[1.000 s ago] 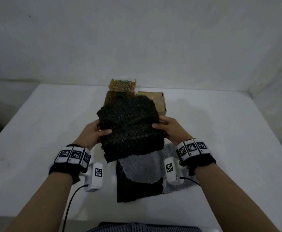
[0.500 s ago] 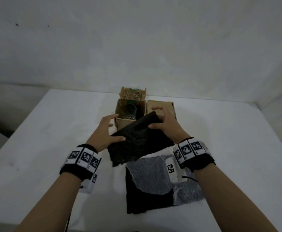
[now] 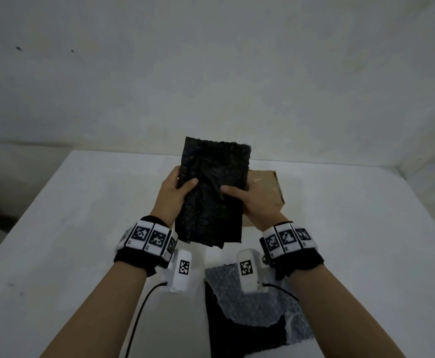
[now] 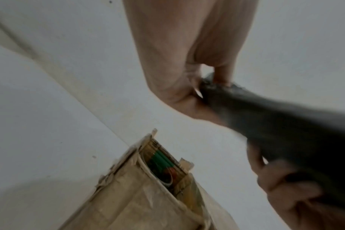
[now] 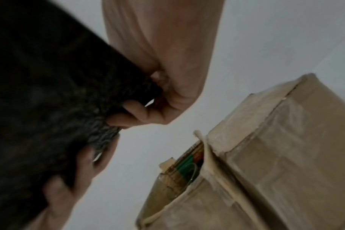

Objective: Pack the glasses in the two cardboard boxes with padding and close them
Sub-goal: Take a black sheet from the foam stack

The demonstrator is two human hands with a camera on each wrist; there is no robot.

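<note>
Both hands, left hand (image 3: 175, 192) and right hand (image 3: 256, 202), pinch the black padding sheet (image 3: 211, 192) above the open box (image 4: 148, 186) holding a glass (image 5: 175, 175) near the table's far edge; judged next: tuck it in.

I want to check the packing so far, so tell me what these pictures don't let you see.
- Head view: the black padding sheet, held by left hand and right hand, hides the open box.
- Right wrist view: glass in the open box, lower part hidden by the box wall.
- Closed box: contents unseen.
</note>
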